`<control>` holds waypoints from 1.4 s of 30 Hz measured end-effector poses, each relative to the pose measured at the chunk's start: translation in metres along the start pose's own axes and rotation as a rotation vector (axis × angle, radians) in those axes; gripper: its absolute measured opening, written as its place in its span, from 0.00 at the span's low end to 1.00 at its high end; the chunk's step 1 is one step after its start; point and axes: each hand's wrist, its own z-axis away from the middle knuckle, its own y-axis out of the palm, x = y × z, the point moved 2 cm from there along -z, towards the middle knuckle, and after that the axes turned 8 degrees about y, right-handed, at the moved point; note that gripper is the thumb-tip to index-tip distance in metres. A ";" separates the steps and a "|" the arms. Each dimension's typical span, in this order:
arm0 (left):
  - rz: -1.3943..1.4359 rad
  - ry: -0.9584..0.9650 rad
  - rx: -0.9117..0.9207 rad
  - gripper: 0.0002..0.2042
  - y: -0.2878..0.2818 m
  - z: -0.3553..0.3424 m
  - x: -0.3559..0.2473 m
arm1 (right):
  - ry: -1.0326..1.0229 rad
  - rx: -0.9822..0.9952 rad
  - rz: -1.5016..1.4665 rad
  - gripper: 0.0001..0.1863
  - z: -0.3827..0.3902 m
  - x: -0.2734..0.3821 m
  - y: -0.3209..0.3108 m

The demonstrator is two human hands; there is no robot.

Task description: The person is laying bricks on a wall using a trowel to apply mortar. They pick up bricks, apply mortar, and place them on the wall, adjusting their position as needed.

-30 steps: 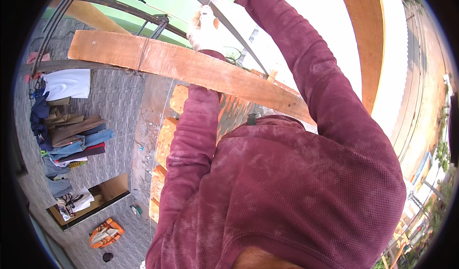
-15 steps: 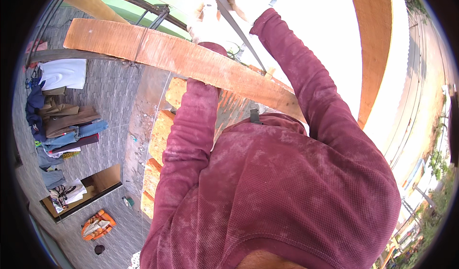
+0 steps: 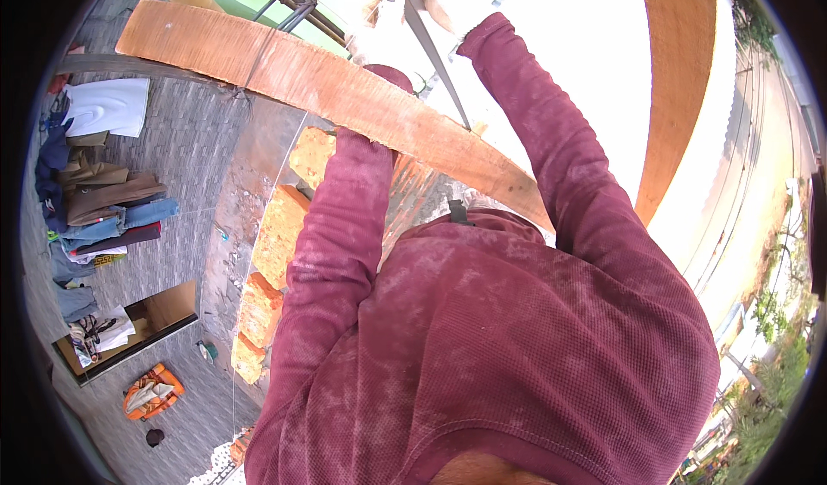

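Observation:
Both my arms, in dusty maroon sleeves, reach up to the top of the view. My left hand [image 3: 372, 27] passes beyond a wooden beam [image 3: 284, 70] and is closed around something I cannot make out, washed out by glare. A narrow grey bar [image 3: 428, 33] slants between my hands, its lower end near the beam. My right hand [image 3: 434, 7] is just right of the bar, mostly lost in the brightness. A few fingers show against the bar's edge, but their grip is unclear.
A second wooden beam [image 3: 676, 89] curves down on the right. Rough orange bricks [image 3: 280, 226] line a wall edge by my left arm, beside a thin string. Dark steel rods [image 3: 297, 7] lie upper left. Far below are hanging clothes [image 3: 108, 110], a tiled floor and an orange bag [image 3: 153, 392].
My view has shifted slightly, so the beam's left end sits higher and the bricks and clothes lie further left. My hands stay by the grey bar.

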 end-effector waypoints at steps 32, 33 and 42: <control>0.145 -0.017 0.057 0.14 -0.002 -0.001 0.023 | 0.181 -0.036 0.060 0.07 -0.025 0.018 -0.023; 0.109 0.013 0.064 0.14 -0.002 -0.001 0.021 | 0.185 -0.049 0.070 0.07 -0.024 0.019 -0.020; 0.011 0.063 0.089 0.17 0.006 0.013 0.007 | 0.149 0.048 0.060 0.05 -0.026 0.021 -0.038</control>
